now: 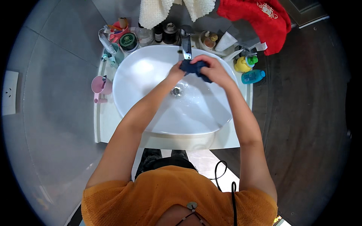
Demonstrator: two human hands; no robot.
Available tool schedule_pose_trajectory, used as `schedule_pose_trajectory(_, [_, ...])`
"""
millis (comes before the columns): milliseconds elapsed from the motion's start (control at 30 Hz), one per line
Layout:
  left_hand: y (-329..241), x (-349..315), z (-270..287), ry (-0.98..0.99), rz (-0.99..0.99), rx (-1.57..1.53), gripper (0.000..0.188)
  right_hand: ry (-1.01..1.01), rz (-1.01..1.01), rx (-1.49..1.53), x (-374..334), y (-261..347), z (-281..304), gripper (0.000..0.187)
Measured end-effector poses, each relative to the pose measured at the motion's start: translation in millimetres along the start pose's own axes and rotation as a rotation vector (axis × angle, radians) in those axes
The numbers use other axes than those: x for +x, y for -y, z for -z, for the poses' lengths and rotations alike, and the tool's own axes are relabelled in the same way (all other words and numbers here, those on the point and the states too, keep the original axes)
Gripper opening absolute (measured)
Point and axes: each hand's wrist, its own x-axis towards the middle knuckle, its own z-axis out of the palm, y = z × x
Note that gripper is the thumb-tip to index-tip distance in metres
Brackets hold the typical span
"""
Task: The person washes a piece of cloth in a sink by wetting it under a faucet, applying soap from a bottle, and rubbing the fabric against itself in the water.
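Note:
A crumpled dark blue cloth (194, 67) is bunched between my hands, just under the spout of the chrome faucet (186, 47). My left hand (176, 71) grips the cloth's left end, its fingertips partly hidden behind the fabric. From the right, my right hand (213, 69) has its fingers wrapped over the other side, and a fold hangs below them. Both hands are above the white oval basin (151, 126), toward its back. Below them lies the drain (176, 91), with a wet sheen around it.
Along the counter's left stand a pink cup (101, 86), a teal cup (117, 54) and a dark green jar (128, 41). At the right are a yellow pump bottle (243, 64), a blue bottle (253, 77) and a white tube (226, 41). A white towel (156, 13) and red cloth (260, 19) hang behind.

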Motion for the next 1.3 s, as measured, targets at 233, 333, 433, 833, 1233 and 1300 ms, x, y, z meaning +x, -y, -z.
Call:
schedule_pose_trajectory(233, [-57, -1, -51, 0.133, 0.126, -0.211, 0.037, -0.369, -0.034, 0.347, -27, -32, 64, 0.039])
schedule_pose_trajectory(333, [-78, 4, -61, 0.221, 0.041, -0.241, 0.039, -0.423, -0.169, 0.342, -23, -47, 59, 0.05])
schedule_pose_trajectory(433, [-83, 6, -67, 0.324, 0.06, -0.153, 0.039, -0.36, -0.125, 0.499, -14, -49, 47, 0.061])
schedule_pose_trajectory(833, [-89, 8, -40, 0.447, -0.055, 0.229, 0.036, -0.483, -0.047, 0.208, 6, -57, 40, 0.026])
schedule_pose_trajectory(1233, [-114, -12, -21, 0.291, -0.128, 0.559, 0.019, -0.375, -0.012, -0.561, 12, -44, 55, 0.033])
schedule_pose_trajectory(1300, [-115, -20, -15, 0.261, -0.186, 0.662, 0.02, -0.305, -0.062, -0.664, 8, -34, 68, 0.035])
